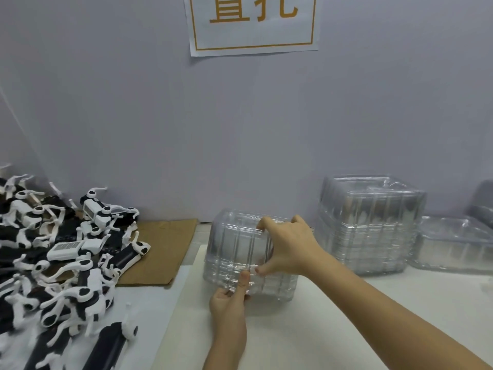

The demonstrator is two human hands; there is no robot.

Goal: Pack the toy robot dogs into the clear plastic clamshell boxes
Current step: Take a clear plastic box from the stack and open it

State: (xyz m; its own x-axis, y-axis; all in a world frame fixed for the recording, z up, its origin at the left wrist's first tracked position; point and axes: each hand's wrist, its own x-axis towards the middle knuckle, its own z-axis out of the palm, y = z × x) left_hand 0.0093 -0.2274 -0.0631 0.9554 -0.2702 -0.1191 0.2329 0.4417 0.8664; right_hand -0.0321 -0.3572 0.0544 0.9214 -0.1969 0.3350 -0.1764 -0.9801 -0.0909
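A clear plastic clamshell box stands on the white table in front of me, with nothing visible inside. My right hand grips its upper part, fingers curled over the top edge and thumb against the front. My left hand pinches the lower front edge, thumb pressed on the plastic. A heap of black-and-white toy robot dogs lies at the left, apart from both hands.
A tall stack of nested clear clamshell boxes stands at the right, with more clear boxes beyond it. Brown cardboard lies under the dog heap. A grey wall with a paper sign closes the back.
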